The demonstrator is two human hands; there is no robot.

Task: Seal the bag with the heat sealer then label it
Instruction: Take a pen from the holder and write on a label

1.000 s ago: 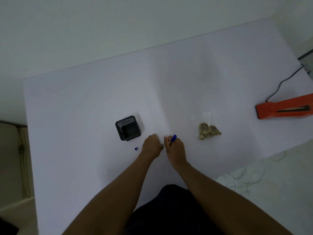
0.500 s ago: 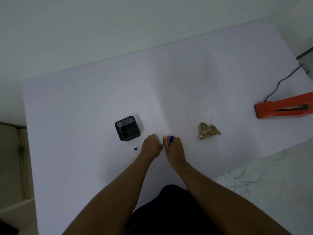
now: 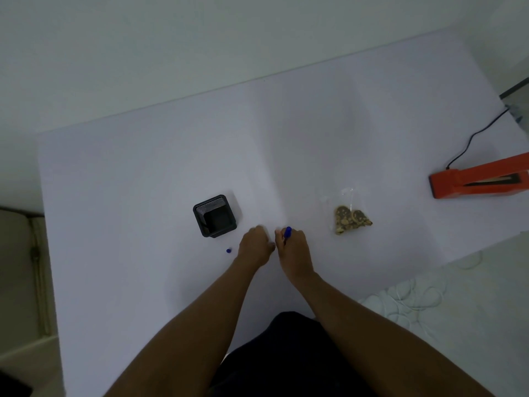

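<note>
Right hand: right hand [image 3: 293, 247] curled around a blue plastic marker pen [image 3: 287, 232]; grip clamped on the barrel, blue end poking up past the knuckles, tip hidden below. Held as for writing.
Left hand: left hand [image 3: 255, 245] just beside the right, at its 9 o'clock, knuckles up, fingers folded down to the white tabletop [image 3: 143, 181]. Judged to be pinning a small label for writing; no label is visible against the white surface, and whether the grip holds anything cannot be told.
Pen cap: small round blue pen cap [image 3: 228, 250] lies loose at 9 o'clock of the left hand, within easy reach for recapping.
Pen holder: square black mesh pen holder [image 3: 215, 215] at 11 o'clock of the hands, looks empty; likely the pen's home.
Bag: small clear plastic bag with brown speckled pieces inside [image 3: 350, 217] rests flat at 2 o'clock of the right hand, apart from both hands. Seal line too fine to make out.
Sealer: orange bar-type heat sealer [image 3: 481, 180] at 3 o'clock near the tabletop's edge, arm raised, black power cord [image 3: 472, 138] trailing toward 1 o'clock. Well apart from the bag.
Stage (judgement): bag set away from the sealer and pen uncapped, so labelling stage; label not yet on the bag.
</note>
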